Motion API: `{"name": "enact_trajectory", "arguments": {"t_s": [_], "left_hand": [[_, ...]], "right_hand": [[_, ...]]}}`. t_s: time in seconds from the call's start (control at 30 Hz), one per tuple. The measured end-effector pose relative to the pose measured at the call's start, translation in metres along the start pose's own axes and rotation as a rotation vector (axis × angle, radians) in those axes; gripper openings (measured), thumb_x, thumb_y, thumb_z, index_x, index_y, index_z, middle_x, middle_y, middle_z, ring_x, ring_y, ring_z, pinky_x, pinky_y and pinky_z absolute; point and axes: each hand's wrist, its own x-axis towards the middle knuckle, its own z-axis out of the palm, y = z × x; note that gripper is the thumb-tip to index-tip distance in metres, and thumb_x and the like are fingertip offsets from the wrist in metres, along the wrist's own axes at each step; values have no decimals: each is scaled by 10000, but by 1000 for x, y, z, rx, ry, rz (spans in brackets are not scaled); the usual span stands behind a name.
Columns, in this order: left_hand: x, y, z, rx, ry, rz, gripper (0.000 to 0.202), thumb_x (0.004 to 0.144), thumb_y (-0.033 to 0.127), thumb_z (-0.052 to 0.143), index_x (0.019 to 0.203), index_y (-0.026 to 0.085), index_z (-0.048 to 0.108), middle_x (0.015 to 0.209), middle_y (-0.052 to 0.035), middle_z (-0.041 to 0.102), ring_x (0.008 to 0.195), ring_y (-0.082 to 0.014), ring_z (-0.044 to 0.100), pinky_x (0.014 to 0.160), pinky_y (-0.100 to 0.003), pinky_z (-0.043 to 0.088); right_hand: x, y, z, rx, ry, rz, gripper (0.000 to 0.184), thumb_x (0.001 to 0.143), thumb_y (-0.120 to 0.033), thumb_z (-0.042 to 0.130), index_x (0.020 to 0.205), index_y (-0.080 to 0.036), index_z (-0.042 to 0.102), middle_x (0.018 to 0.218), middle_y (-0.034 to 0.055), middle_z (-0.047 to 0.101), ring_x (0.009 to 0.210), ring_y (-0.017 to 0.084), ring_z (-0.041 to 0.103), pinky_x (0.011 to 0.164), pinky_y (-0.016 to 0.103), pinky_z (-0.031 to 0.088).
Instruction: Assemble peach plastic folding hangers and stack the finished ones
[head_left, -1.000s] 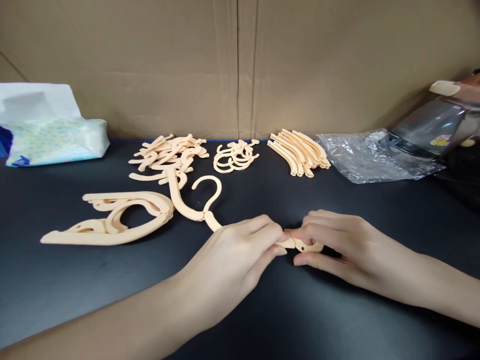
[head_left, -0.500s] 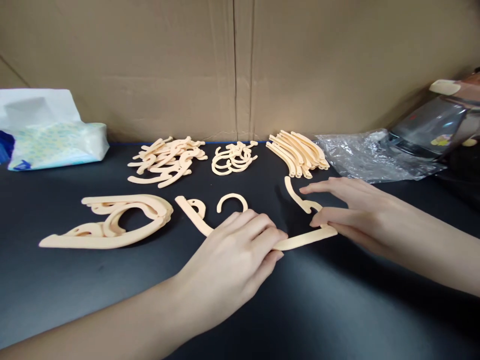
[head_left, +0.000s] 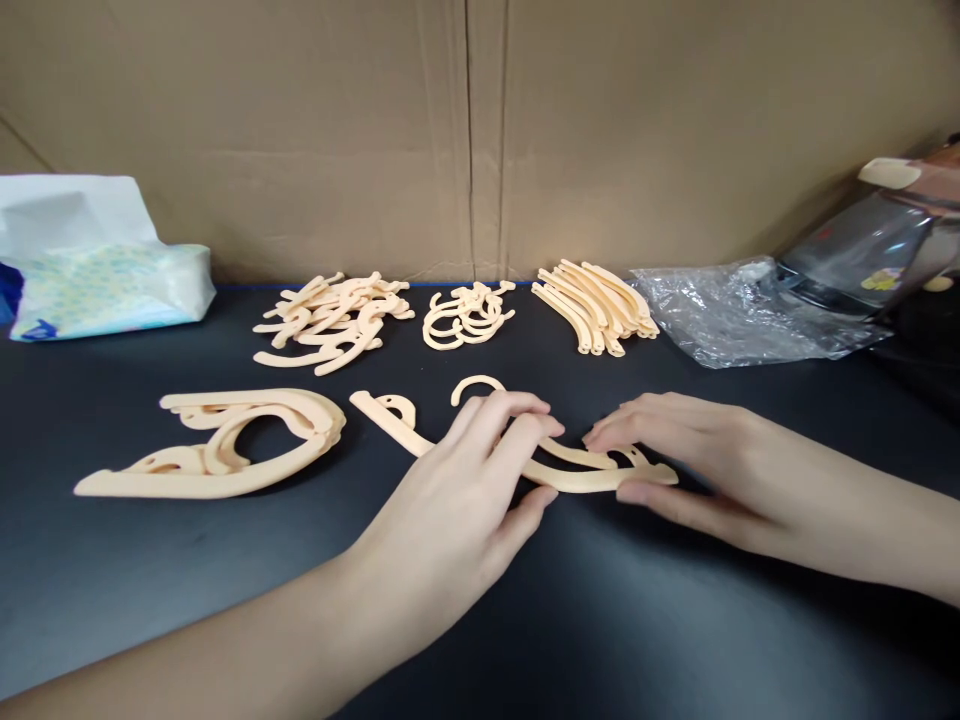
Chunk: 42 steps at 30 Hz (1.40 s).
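A cream plastic folding clothes hanger (head_left: 592,481) lies on the dark table in front of me, its hook showing above my knuckles. My left hand (head_left: 487,465) covers the hanger's middle, fingers wrapped over it and the thumb at its near edge. At the right end, my right hand (head_left: 660,455) pinches the arm between thumb and fingers, beside a thin curved piece (head_left: 577,455) that lies along the arm's inner side. The hanger's centre joint is hidden under my left hand. Left of it rest several folded hangers (head_left: 210,485), stacked together.
Behind are a pile of short curved pieces (head_left: 330,320), a small pile of hooks (head_left: 469,318) and a bundle of hanger arms (head_left: 596,305). A tissue pack (head_left: 112,290) stands at left. A clear plastic bag (head_left: 742,315) and a transparent jug (head_left: 855,250) are at right. Cardboard (head_left: 337,130) walls the back.
The thin curved piece has swung down from sticking upward to lying along the hanger arm. My right hand has closed in on the arm's end, and the hook has shifted slightly right.
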Motion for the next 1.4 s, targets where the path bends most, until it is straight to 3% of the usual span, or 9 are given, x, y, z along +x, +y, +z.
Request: {"name": "enact_trajectory", "arguments": {"t_s": [0.1,0.27,0.43,0.57,0.67,0.87,1.0,1.13,1.4], "left_hand": [[0,4,-2,87,-13,74,311,931,196,564,1227,159,474,1290,-84,493,1184,-228,451,991,-354,433],[0,13,-6,73,-46,306,270,951,195,516,1210,124,493,1262,-86,539,1231,-208,429,1081,-300,338],[4,6,-14,-96,-5,163,324,916,164,527,1235,143,475,1254,-69,546,1188,-161,468,1041,-257,381],[9,0,-24,-118,-104,68,472,875,266,623,1305,172,452,1355,-87,490,1250,-195,455,1058,-321,409],[10,2,-25,-94,-175,88,655,816,400,724,1361,195,423,1431,-118,450,1338,-258,393,1092,-424,401],[6,8,-17,-86,-268,96,847,765,539,739,1410,117,387,1431,-169,478,1357,-302,395,1102,-477,404],[6,14,-20,-11,-300,110,829,786,458,748,1425,74,385,1444,-173,472,1350,-294,417,1120,-429,383],[10,18,-14,16,-346,226,816,835,547,661,1425,52,392,1468,-160,453,1367,-285,391,1149,-398,319],[11,35,-14,280,-384,283,702,879,536,588,1368,46,470,1212,-157,623,1041,-303,592,848,-399,505]], "right_hand": [[0,0,5,-41,-42,-69,269,936,-180,492,1195,-224,549,1078,62,644,969,207,609,800,329,503],[4,7,7,-146,53,-161,246,961,-106,396,1069,-215,588,1024,53,653,999,207,588,882,363,454],[6,7,4,-242,166,-101,190,986,-194,427,1031,-177,610,978,65,670,879,196,629,773,327,463],[-1,0,2,-361,268,21,221,982,-290,456,1015,-176,642,684,23,648,566,179,601,544,301,409],[-5,-8,1,-249,215,43,264,995,-352,430,997,-200,646,567,-12,594,450,156,538,459,288,344],[-2,-18,-3,200,-35,104,207,1009,-328,420,1000,-245,610,833,-21,671,676,111,624,599,228,450],[-3,-14,-3,94,135,96,144,981,-310,488,965,-241,613,856,-20,670,734,118,628,656,235,463],[-4,-9,-4,-20,351,62,70,957,-269,537,950,-235,598,832,-21,680,703,131,626,654,259,459],[-6,-5,-3,-130,376,-15,63,944,-229,549,977,-211,599,854,8,691,733,154,633,695,286,477]]}}
